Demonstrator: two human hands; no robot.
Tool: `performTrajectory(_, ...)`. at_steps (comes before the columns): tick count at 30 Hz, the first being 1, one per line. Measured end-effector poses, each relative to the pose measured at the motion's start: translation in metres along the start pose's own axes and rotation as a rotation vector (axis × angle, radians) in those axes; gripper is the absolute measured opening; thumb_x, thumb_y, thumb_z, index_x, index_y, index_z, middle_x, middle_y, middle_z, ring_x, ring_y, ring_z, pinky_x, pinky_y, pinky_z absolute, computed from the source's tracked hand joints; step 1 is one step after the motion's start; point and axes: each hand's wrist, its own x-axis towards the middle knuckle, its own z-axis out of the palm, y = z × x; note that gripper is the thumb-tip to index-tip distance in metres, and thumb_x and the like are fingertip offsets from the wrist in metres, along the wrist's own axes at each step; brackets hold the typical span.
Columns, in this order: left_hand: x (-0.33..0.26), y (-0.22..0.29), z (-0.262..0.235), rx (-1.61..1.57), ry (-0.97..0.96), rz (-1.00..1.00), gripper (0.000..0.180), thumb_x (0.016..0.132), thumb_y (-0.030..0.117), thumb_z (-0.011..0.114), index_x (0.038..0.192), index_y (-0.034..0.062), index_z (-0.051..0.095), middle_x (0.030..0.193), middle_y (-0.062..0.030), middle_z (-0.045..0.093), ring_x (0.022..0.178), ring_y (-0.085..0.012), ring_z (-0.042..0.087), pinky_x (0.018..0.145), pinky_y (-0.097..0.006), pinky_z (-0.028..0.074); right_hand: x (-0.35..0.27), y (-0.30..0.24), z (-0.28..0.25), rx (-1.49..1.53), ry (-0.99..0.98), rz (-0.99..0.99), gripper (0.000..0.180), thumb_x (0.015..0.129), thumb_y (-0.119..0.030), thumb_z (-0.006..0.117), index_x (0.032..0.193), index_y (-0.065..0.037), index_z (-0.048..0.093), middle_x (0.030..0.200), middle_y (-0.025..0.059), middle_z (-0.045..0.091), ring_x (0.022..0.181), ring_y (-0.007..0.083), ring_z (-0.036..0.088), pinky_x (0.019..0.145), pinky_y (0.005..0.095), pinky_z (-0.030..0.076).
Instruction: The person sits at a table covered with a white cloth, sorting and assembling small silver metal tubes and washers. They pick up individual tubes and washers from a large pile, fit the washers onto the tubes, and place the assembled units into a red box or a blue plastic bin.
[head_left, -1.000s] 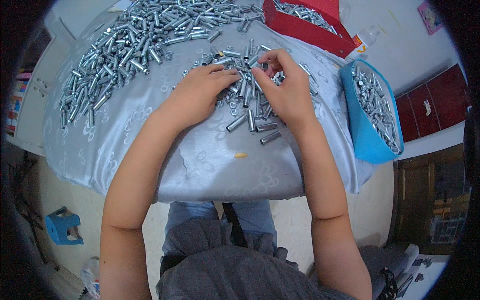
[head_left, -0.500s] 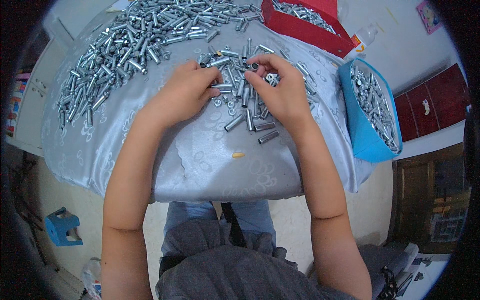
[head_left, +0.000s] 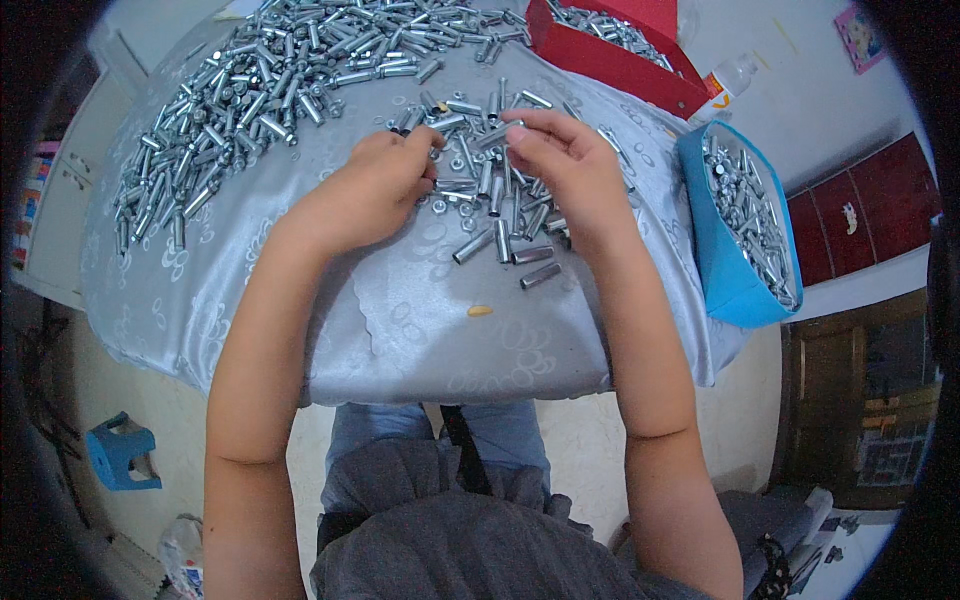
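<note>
On the grey patterned tablecloth, a loose group of shiny metal sleeves lies between my hands, with small nuts among them. My right hand is at the right side of this group, its thumb and forefinger closed on one metal sleeve that points left. At the group's left edge, my left hand has its fingers curled inward. Whatever those fingers hold is hidden beneath the hand.
A large heap of metal bolts with sleeves covers the far left. At the far right stand a red box and a blue bin, both filled with metal parts. A white bottle is behind the bin. A blue stool stands lower left.
The sleeve in my right hand has turned from end-on to lying sideways, and that hand has shifted slightly right. My left hand has curled its fingers in more.
</note>
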Motion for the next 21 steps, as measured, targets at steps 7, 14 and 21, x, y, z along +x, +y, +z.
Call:
performTrajectory(7,-0.001,0.006,-0.018,-0.045,-0.1,0.113,0.049,0.077,0.004,0.062,0.122,0.0103,0.046,0.085,-0.0098,0.058,0.08,-0.0254,0.055,0.072,-0.036,0.044,0.004,0.001,-0.014,0.465,-0.068,0.235,0.023,0.088,-0.015,0.056,0.104,0.001,0.056,0.09,0.0089,0.061,0.084,0.0167,0.061,0.074,0.0276,0.052)
performTrajectory(14,-0.004,0.005,-0.006,-0.049,-0.005,0.024,0.043,0.075,0.005,0.064,0.115,0.0077,0.048,0.08,-0.009,0.058,0.079,-0.025,0.055,0.071,-0.036,0.043,0.005,0.003,-0.015,0.599,-0.055,0.309,0.018,0.087,-0.016,0.057,0.096,0.0,0.057,0.086,0.0086,0.06,0.079,0.0171,0.06,0.071,0.0285,0.052)
performTrajectory(21,0.002,0.013,-0.009,0.05,0.019,0.066,0.033,0.073,0.008,0.067,0.102,0.0063,0.052,0.082,-0.0112,0.059,0.079,-0.0296,0.056,0.069,-0.04,0.043,0.008,0.007,-0.017,0.627,-0.076,0.329,0.016,0.086,-0.016,0.059,0.091,-0.001,0.056,0.083,0.0079,0.059,0.076,0.0176,0.06,0.069,0.0296,0.052)
